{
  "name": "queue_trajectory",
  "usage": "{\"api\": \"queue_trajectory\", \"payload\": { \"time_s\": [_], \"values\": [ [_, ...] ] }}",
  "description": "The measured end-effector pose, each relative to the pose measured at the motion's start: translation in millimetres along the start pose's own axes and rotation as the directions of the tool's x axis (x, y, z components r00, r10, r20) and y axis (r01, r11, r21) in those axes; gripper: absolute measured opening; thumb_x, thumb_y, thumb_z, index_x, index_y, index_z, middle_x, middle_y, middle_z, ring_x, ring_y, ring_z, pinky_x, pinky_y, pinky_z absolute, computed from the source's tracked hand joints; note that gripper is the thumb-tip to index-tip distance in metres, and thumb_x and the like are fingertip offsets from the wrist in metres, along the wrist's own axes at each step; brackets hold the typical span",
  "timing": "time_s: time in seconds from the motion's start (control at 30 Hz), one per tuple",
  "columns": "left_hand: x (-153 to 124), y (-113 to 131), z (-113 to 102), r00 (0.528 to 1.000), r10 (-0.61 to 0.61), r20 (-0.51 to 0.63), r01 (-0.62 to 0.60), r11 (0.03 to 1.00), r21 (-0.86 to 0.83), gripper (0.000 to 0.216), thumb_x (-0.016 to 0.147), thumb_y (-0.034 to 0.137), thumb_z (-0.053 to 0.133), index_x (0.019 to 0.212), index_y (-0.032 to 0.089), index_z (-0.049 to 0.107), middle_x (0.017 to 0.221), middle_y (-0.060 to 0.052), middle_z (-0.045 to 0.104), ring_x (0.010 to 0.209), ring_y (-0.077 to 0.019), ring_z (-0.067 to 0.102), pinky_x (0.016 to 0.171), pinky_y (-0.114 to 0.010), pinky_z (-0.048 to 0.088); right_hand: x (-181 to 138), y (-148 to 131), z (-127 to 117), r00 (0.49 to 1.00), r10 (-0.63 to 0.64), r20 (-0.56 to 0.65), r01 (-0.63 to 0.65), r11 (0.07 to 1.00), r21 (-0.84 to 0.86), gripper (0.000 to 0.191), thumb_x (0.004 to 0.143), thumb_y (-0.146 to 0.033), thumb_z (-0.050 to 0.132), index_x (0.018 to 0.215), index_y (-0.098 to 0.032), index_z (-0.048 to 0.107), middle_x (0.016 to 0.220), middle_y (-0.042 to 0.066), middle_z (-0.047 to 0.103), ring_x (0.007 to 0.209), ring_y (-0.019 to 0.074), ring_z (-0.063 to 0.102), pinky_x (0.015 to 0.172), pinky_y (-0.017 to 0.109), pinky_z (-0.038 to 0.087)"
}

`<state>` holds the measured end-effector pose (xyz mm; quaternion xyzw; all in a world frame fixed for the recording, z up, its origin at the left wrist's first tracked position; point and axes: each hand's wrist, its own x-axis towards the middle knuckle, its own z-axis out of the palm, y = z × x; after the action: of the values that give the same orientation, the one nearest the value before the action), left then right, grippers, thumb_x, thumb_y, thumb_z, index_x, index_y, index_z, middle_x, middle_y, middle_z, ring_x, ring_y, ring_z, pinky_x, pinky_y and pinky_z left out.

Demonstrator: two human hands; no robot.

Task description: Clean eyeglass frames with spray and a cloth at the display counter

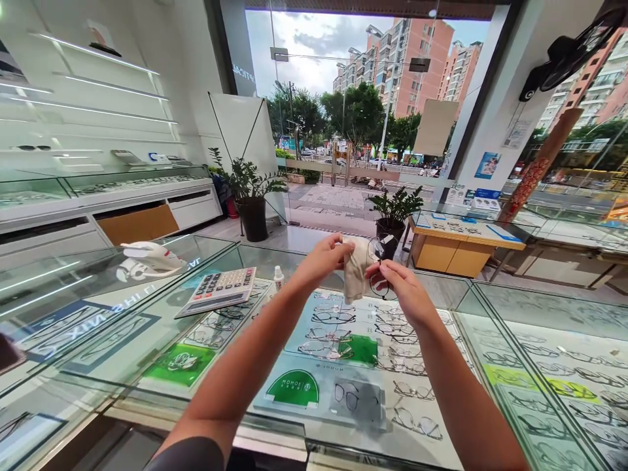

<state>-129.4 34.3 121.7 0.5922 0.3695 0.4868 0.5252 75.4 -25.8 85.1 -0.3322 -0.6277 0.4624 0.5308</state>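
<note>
My left hand [324,258] pinches a beige cleaning cloth [354,275] that hangs down between both hands. My right hand [400,288] grips a pair of thin dark-rimmed glasses [380,252], held upright with one lens against the cloth. Both hands are raised above a glass display counter [275,340] filled with rows of spectacle frames.
A calculator [220,290] and a small white dropper bottle [279,277] sit on the counter to the left. A white device [147,256] lies further left. Potted plants [250,193] and a wooden display table [461,245] stand by the shop window.
</note>
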Motion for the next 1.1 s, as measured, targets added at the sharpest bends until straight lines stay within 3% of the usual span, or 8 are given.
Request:
{"api": "queue_trajectory", "payload": {
  "time_s": [0.23,0.53,0.63,0.77,0.83,0.93,1.03,1.1],
  "values": [
    [-1,-24,26,0.956,0.290,-0.041,-0.292,0.954,-0.070,0.050,0.085,0.060,0.080,0.086,0.023,0.047,0.074,0.004,0.062,0.068,-0.0120,0.056,0.069,-0.027,0.049,11,6,-7,0.998,0.018,-0.053,-0.018,1.000,0.005,0.040,0.093,-0.060,0.071,0.097,-0.022,0.082,0.104,0.007,0.078,0.090,0.0205,0.064,0.081,0.035,0.046],
    [1,-34,19,0.901,0.433,-0.034,-0.429,0.900,0.081,0.040,0.097,0.050,0.073,0.084,0.022,0.048,0.073,0.004,0.053,0.069,-0.0129,0.050,0.067,-0.026,0.040,19,21,-3,0.998,-0.067,-0.005,0.067,0.995,-0.071,0.040,0.097,-0.059,0.068,0.096,-0.023,0.083,0.099,0.006,0.078,0.090,0.0212,0.063,0.084,0.036,0.049],
    [1,-38,20,0.881,0.472,-0.019,-0.466,0.875,0.132,0.034,0.100,0.048,0.070,0.087,0.022,0.051,0.081,0.002,0.060,0.074,-0.0132,0.056,0.071,-0.026,0.044,22,29,1,0.993,-0.108,-0.046,0.106,0.993,-0.052,0.040,0.098,-0.059,0.066,0.096,-0.023,0.082,0.097,0.006,0.077,0.090,0.0215,0.063,0.084,0.036,0.050],
    [-4,-39,22,0.871,0.492,-0.003,-0.479,0.850,0.219,0.033,0.101,0.052,0.068,0.094,0.021,0.060,0.113,-0.007,0.076,0.087,-0.0163,0.069,0.082,-0.029,0.054,25,36,3,0.989,-0.133,-0.059,0.130,0.990,-0.052,0.038,0.097,-0.059,0.068,0.093,-0.023,0.081,0.090,0.005,0.074,0.085,0.0208,0.061,0.083,0.035,0.051],
    [-7,-38,23,0.870,0.494,-0.005,-0.478,0.845,0.239,0.037,0.104,0.056,0.061,0.099,0.020,0.070,0.129,-0.011,0.077,0.102,-0.0216,0.073,0.088,-0.032,0.056,26,38,2,0.990,-0.130,-0.050,0.129,0.991,-0.032,0.037,0.098,-0.058,0.068,0.094,-0.023,0.082,0.090,0.005,0.074,0.085,0.0210,0.061,0.083,0.035,0.050],
    [-9,-37,28,0.866,0.494,-0.077,-0.474,0.860,0.188,0.043,0.104,0.058,0.059,0.099,0.020,0.080,0.135,-0.013,0.076,0.123,-0.0279,0.071,0.095,-0.034,0.057,26,43,1,0.994,-0.110,-0.025,0.110,0.994,0.007,0.037,0.099,-0.057,0.067,0.096,-0.024,0.082,0.097,0.006,0.076,0.089,0.0218,0.062,0.085,0.036,0.050],
    [-7,-39,33,0.885,0.429,-0.181,-0.433,0.901,0.018,0.037,0.087,0.054,0.083,0.091,0.019,0.075,0.122,-0.013,0.077,0.103,-0.0240,0.075,0.085,-0.032,0.059,25,46,1,0.994,-0.104,0.027,0.104,0.995,0.001,0.041,0.100,-0.061,0.065,0.097,-0.024,0.082,0.099,0.007,0.075,0.090,0.0227,0.062,0.088,0.037,0.050],
    [-5,-39,35,0.913,0.352,-0.208,-0.382,0.915,-0.129,0.047,0.074,0.050,0.095,0.098,0.019,0.069,0.110,-0.009,0.078,0.089,-0.0185,0.073,0.078,-0.029,0.058,25,46,1,0.991,-0.118,0.067,0.118,0.993,0.002,0.042,0.101,-0.061,0.064,0.097,-0.023,0.083,0.097,0.007,0.074,0.090,0.0228,0.062,0.090,0.037,0.050]
  ]
}}
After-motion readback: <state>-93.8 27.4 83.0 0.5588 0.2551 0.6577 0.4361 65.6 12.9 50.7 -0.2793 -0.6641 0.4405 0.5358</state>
